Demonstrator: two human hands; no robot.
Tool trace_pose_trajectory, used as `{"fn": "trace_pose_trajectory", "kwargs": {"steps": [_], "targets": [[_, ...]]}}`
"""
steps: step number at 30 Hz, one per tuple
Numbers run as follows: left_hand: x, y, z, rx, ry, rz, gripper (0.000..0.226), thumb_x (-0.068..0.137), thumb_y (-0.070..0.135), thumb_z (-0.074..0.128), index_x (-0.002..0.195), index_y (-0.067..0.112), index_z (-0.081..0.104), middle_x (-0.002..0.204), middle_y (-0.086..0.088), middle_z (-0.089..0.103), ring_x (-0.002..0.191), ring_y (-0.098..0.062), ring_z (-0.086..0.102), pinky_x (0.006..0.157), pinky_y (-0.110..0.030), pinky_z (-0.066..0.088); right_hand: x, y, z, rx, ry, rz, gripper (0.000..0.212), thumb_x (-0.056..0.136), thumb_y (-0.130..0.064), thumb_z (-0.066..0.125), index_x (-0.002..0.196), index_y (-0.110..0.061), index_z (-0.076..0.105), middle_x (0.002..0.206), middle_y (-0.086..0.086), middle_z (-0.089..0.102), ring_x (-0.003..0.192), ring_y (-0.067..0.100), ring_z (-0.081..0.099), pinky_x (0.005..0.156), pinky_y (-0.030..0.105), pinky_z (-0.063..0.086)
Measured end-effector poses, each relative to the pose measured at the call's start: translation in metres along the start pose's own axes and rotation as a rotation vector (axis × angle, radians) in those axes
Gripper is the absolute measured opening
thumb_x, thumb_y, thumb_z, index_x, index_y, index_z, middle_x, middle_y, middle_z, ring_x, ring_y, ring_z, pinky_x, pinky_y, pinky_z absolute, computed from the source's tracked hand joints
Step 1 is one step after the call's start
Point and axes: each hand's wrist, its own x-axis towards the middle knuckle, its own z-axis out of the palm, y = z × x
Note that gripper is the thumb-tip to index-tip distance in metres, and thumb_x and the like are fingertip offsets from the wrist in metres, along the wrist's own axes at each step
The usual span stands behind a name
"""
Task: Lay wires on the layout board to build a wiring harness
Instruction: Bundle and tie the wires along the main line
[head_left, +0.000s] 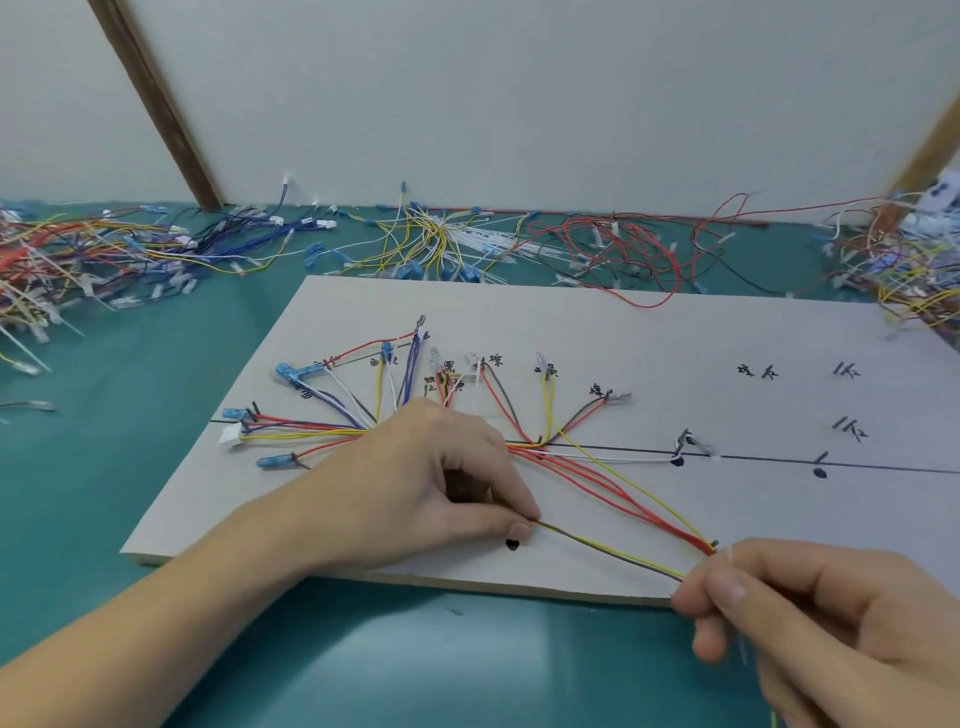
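While both hands pinch the yellow-and-dark wire pair (608, 550), left hand (441, 483) far-left, right hand (779, 613) near-right, it runs taut diagonally over the layout board (675, 332)

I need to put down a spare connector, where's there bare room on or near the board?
Bare board lies between the fanned wires and the right-hand marks. Open green mat sits left of the board, below the wire piles. The board's left half and near edge by both hands are crowded.

Matt board (675, 343), plastic-sheathed wires (597, 483)
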Motion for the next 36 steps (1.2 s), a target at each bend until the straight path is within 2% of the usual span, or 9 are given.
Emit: {"fn": "trace_pose_trajectory", "kwargs": {"steps": [2, 4, 6, 8, 9, 12, 15, 26, 36], "targets": [[-0.001, 0.000, 0.001, 0.032, 0.019, 0.035, 0.005, 0.086, 0.025, 0.084, 0.091, 0.027, 0.084, 0.080, 0.008, 0.072, 0.076, -0.017, 0.068, 0.064, -0.026, 0.050, -0.002, 0.000, -0.011, -0.007, 0.021, 0.038, 0.062, 0.061, -0.085, 0.072, 0.093, -0.033, 0.081, 0.070, 0.005, 0.076, 0.042, 0.017, 0.059, 0.046, 0.018, 0.048], [-0.002, 0.000, 0.003, 0.039, 0.040, 0.053, 0.003, 0.087, 0.023, 0.084, 0.090, 0.025, 0.084, 0.077, 0.009, 0.070, 0.074, -0.014, 0.067, 0.063, -0.019, 0.047, -0.002, 0.008, -0.029, -0.154, 0.102, -0.013, 0.018, 0.074, -0.069, 0.076, 0.089, -0.058, 0.075, 0.079, -0.019, 0.077, 0.060, 0.003, 0.070, 0.060, 0.013, 0.055], [-0.003, 0.001, 0.005, 0.042, 0.062, 0.071, 0.003, 0.087, 0.021, 0.084, 0.089, 0.023, 0.084, 0.076, 0.008, 0.070, 0.074, -0.012, 0.066, 0.063, -0.019, 0.047, 0.008, 0.012, -0.047, -0.310, 0.209, -0.130, 0.037, 0.079, -0.051, 0.083, 0.065, -0.077, 0.061, 0.075, -0.045, 0.064, 0.076, -0.008, 0.067, 0.069, 0.005, 0.050], [-0.004, 0.002, 0.006, 0.053, 0.076, 0.091, 0.003, 0.086, 0.020, 0.084, 0.090, 0.021, 0.084, 0.075, 0.008, 0.069, 0.074, -0.011, 0.065, 0.063, -0.018, 0.046, 0.018, -0.005, -0.043, -0.279, 0.188, -0.268, 0.018, 0.062, -0.085, 0.070, 0.069, -0.068, 0.069, 0.075, -0.037, 0.068, 0.071, 0.009, 0.068, 0.053, 0.009, 0.051], [-0.004, 0.002, 0.006, 0.065, 0.082, 0.099, 0.004, 0.086, 0.020, 0.084, 0.090, 0.021, 0.084, 0.075, 0.009, 0.068, 0.074, -0.009, 0.064, 0.064, -0.016, 0.044, 0.023, -0.022, -0.029, -0.248, 0.104, -0.286, 0.038, 0.064, -0.091, 0.061, 0.081, -0.060, 0.075, 0.080, -0.027, 0.073, 0.068, 0.012, 0.068, 0.052, 0.015, 0.054], [-0.006, 0.003, 0.007, 0.095, 0.112, 0.122, 0.006, 0.084, 0.018, 0.086, 0.089, 0.021, 0.085, 0.075, 0.011, 0.066, 0.073, -0.003, 0.061, 0.066, -0.012, 0.041, 0.041, -0.037, 0.020, -0.003, 0.051, -0.386, 0.011, 0.087, -0.038, 0.077, 0.096, -0.042, 0.079, 0.077, -0.002, 0.076, 0.060, 0.009, 0.069, 0.057, 0.020, 0.056], [-0.007, 0.003, 0.007, 0.047, 0.145, 0.124, 0.007, 0.083, 0.017, 0.087, 0.089, 0.021, 0.085, 0.073, 0.011, 0.066, 0.067, 0.000, 0.058, 0.063, -0.010, 0.038, 0.067, -0.024, 0.041, -0.005, 0.073, -0.348, 0.027, 0.088, -0.010, 0.075, 0.096, -0.036, 0.075, 0.073, 0.003, 0.075, 0.066, 0.015, 0.073, 0.062, 0.026, 0.058], [-0.005, 0.002, 0.006, -0.170, 0.194, -0.092, 0.013, 0.076, 0.019, 0.091, 0.079, 0.022, 0.079, 0.073, 0.002, 0.076, 0.065, -0.024, 0.068, 0.062, -0.043, 0.051, 0.075, -0.019, 0.048, 0.140, -0.108, -0.097, 0.015, 0.095, -0.018, 0.070, 0.085, -0.011, 0.078, 0.066, 0.013, 0.073, 0.050, 0.017, 0.063, 0.050, 0.024, 0.052], [-0.006, 0.003, 0.005, -0.127, 0.179, -0.105, 0.014, 0.078, 0.019, 0.090, 0.076, 0.023, 0.076, 0.068, 0.008, 0.071, 0.058, -0.002, 0.054, 0.058, -0.014, 0.041, 0.074, -0.016, 0.049, 0.299, -0.118, -0.078, 0.015, 0.092, -0.014, 0.071, 0.082, -0.006, 0.079, 0.075, 0.005, 0.075, 0.058, 0.019, 0.067, 0.057, 0.025, 0.057]]}}
